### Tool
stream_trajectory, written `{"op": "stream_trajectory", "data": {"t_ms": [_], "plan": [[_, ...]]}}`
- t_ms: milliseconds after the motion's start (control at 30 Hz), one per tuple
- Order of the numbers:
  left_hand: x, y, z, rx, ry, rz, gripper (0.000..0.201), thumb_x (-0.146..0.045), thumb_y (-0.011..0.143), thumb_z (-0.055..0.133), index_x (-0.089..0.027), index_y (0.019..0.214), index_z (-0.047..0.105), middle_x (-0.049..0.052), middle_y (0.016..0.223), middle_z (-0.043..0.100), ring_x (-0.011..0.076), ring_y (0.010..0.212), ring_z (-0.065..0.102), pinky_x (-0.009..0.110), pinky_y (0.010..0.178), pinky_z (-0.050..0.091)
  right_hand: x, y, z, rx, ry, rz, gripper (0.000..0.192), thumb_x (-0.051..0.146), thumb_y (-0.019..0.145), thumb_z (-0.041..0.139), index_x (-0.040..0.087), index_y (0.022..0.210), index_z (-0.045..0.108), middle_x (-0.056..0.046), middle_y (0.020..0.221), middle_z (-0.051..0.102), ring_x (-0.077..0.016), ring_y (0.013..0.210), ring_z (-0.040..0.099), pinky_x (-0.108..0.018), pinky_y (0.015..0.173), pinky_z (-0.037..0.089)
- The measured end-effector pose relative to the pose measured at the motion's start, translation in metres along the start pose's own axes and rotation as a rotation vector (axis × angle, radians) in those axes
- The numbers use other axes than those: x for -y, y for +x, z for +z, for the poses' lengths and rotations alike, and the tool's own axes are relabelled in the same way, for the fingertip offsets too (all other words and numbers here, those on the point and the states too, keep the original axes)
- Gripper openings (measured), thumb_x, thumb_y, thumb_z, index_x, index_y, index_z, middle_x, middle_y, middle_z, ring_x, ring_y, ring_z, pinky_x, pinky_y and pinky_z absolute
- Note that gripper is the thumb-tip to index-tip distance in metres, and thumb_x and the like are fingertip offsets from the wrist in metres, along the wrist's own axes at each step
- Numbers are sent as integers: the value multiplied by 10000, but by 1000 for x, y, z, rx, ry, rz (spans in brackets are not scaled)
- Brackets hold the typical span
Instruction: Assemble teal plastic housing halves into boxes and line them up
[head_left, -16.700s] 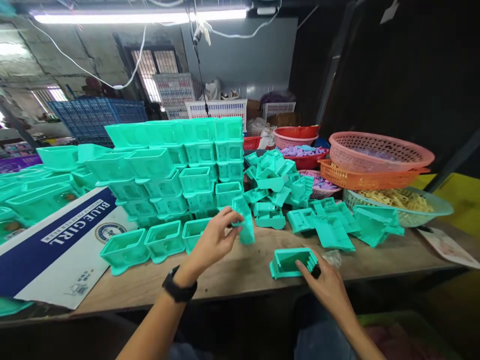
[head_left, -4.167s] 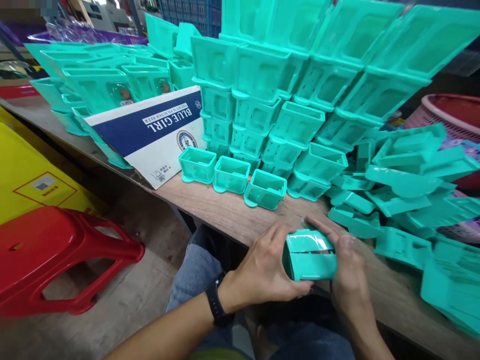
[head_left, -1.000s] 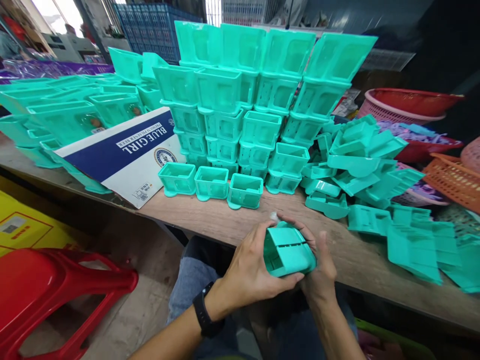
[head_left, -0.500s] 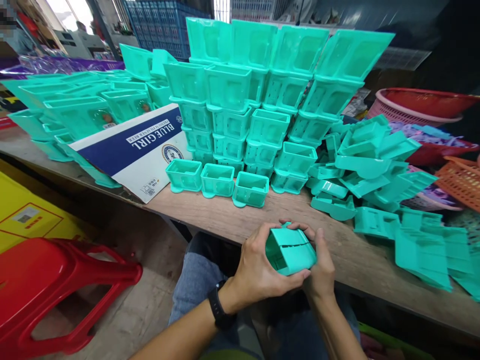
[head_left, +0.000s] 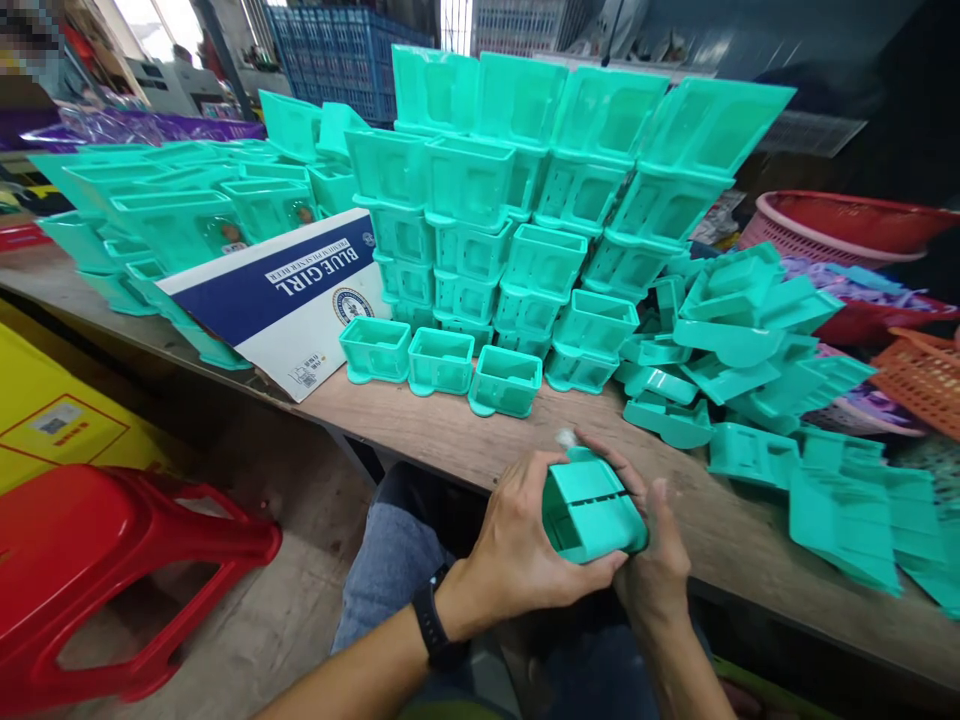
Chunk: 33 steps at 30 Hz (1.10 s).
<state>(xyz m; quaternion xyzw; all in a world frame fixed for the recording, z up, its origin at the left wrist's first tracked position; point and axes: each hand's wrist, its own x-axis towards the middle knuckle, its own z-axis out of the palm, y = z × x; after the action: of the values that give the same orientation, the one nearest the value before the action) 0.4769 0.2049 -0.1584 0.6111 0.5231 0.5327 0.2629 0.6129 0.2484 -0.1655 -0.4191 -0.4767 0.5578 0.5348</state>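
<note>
Since a second ago the teal plastic box has tipped slightly rightward, staying at the worktop edge. Left of it, the left hand clasps it; the right hand pinches its other side, pressing parts together.

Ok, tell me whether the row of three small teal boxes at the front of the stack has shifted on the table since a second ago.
No. The three small teal boxes sit as before, beside the corner of the Blue Girl carton; only the camera moved.
</note>
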Motion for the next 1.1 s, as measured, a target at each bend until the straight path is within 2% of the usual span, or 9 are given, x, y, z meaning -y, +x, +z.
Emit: {"op": "stream_trajectory", "data": {"t_ms": [100,200,367,533,733,867,933,1000,1100], "plan": [[0,1,-1,13,-33,-2,796,-427,620,947,-205,1251,516,111,1234,702,330,1142,705,487,1016,579,-5,0,-4,59,-45,-26,629,781,931,470,270,1152,762,-90,1386,707,-368,1326,607,-548,1141,422],[1,4,-1,13,-86,-35,780,-429,622,949,-213,1247,536,104,1258,710,323,1162,705,479,1049,565,-10,2,-4,31,-139,-70,565,727,970,456,263,1060,766,-85,1326,734,-350,1305,619,-535,1142,416],[1,5,-1,-7,-139,-77,756,-423,599,952,-208,1215,569,92,1208,739,301,1095,733,447,1028,582,-6,7,3,-70,-244,-107,655,821,911,455,252,889,778,-87,1136,793,-350,1216,657,-527,1120,411],[0,4,2,-51,-130,-67,739,-426,616,936,-223,1224,568,81,1204,744,289,1071,740,431,1003,596,-3,10,3,-68,-209,-66,646,836,872,515,249,871,784,-86,1130,801,-346,1201,669,-513,1120,416],[-7,7,0,123,159,98,921,-451,631,934,-191,1377,458,178,1370,662,396,1222,667,582,1020,559,-12,4,-9,-108,-3,29,599,815,871,536,272,899,789,-74,1173,796,-361,1203,685,-558,1089,471],[-13,16,-4,260,353,100,933,-384,719,817,-121,1472,333,224,1321,664,428,1202,663,627,1019,539,-11,6,-19,-44,-326,-163,710,833,932,422,265,1076,822,-93,1335,736,-351,1372,574,-547,1196,374],[-16,21,-2,337,420,102,926,-312,711,779,-98,1482,311,223,1280,672,426,1192,662,608,1023,539,-11,8,-21,-37,-393,-202,765,849,942,358,261,1107,819,-100,1283,758,-352,1333,604,-548,1185,384],[-18,25,0,382,453,96,886,-269,688,775,-81,1445,354,217,1258,668,407,1172,665,548,1003,559,-15,10,-22,-47,-361,-157,795,858,941,324,253,1084,818,-103,1179,790,-353,1227,668,-545,1118,450],[-21,28,4,357,579,55,784,-303,709,794,-72,1370,442,215,1243,656,413,1159,653,566,1031,537,-29,14,-21,-71,-258,-79,792,867,929,344,234,1033,808,-105,1085,805,-344,1147,702,-508,1025,518]]}}
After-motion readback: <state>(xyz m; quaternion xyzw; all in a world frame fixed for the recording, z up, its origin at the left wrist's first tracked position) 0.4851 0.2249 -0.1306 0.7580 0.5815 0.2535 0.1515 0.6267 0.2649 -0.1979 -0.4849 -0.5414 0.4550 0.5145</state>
